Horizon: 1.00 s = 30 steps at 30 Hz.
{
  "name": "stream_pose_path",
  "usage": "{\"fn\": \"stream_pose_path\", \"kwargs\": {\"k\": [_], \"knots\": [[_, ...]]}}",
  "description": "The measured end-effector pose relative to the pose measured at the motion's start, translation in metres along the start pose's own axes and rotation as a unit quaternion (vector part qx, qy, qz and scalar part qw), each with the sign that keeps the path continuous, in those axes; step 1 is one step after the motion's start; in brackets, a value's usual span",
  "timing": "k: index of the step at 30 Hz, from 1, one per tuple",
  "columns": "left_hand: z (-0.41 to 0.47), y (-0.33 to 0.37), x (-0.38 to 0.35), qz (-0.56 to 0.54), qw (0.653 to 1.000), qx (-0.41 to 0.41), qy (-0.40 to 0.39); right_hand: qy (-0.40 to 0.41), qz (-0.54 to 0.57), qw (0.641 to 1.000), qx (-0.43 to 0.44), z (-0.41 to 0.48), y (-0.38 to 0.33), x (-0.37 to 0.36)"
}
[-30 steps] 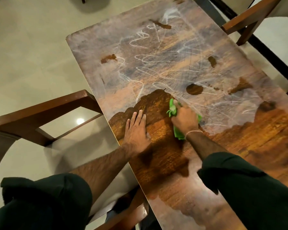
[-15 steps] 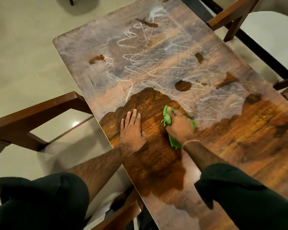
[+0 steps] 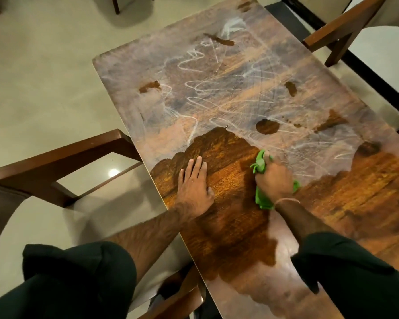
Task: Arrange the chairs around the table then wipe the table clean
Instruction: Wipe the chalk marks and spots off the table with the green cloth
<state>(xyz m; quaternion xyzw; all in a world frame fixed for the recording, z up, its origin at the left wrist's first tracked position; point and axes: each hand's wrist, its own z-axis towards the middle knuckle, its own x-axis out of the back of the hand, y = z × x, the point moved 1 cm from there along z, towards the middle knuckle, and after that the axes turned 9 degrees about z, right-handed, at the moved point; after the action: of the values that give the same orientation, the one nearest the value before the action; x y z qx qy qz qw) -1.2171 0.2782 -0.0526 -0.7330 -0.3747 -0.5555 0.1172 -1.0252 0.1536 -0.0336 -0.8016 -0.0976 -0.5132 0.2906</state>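
A long wooden table (image 3: 217,93) runs from the lower right to the top centre; its far part is dusty with white scribbles, its near part is dark and wiped. My right hand (image 3: 273,179) grips a green cloth (image 3: 262,201) and presses it on the tabletop at the border of the dusty area. My left hand (image 3: 194,187) lies flat on the wiped wood near the table's left edge, fingers straight. A wooden chair with a pale seat (image 3: 55,157) stands at the left side. Another chair (image 3: 346,28) stands at the right side.
Several dark wet spots (image 3: 267,126) dot the dusty part of the tabletop. Pale tiled floor (image 3: 44,77) spreads to the left and beyond the table. A dark chair leg (image 3: 116,5) shows at the top left. A black strip (image 3: 366,72) runs on the floor under the right chair.
My right hand has slid the green cloth to the right along the edge of the dusty area. My left hand has stayed flat on the table.
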Motion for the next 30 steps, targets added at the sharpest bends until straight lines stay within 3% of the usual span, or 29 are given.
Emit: {"fn": "stream_pose_path", "kwargs": {"k": [2, 5, 10, 15, 20, 25, 30], "knots": [[0.0, -0.002, 0.001, -0.002, 1.0, -0.004, 0.0, -0.005, -0.003, 1.0, 0.03, 0.012, -0.031, -0.01], [-0.001, -0.007, 0.003, -0.008, 1.0, -0.009, 0.002, -0.074, -0.035, 0.991, 0.108, 0.012, -0.046, -0.014], [0.003, -0.018, 0.006, -0.005, 1.0, -0.014, 0.005, -0.031, -0.017, 0.996, 0.08, 0.045, -0.068, -0.008], [0.006, -0.029, 0.009, -0.004, 1.0, -0.013, 0.009, -0.098, -0.048, 0.979, 0.169, 0.04, -0.083, -0.018], [0.005, -0.039, 0.01, -0.015, 1.0, -0.002, 0.014, -0.018, -0.027, 0.993, 0.116, 0.076, -0.112, -0.017], [0.001, -0.05, 0.012, -0.018, 1.0, 0.002, 0.013, -0.125, -0.056, 0.961, 0.242, 0.049, -0.12, -0.033], [-0.01, -0.059, 0.011, -0.017, 1.0, 0.017, 0.005, -0.067, -0.049, 0.98, 0.181, 0.061, -0.145, -0.04]]}}
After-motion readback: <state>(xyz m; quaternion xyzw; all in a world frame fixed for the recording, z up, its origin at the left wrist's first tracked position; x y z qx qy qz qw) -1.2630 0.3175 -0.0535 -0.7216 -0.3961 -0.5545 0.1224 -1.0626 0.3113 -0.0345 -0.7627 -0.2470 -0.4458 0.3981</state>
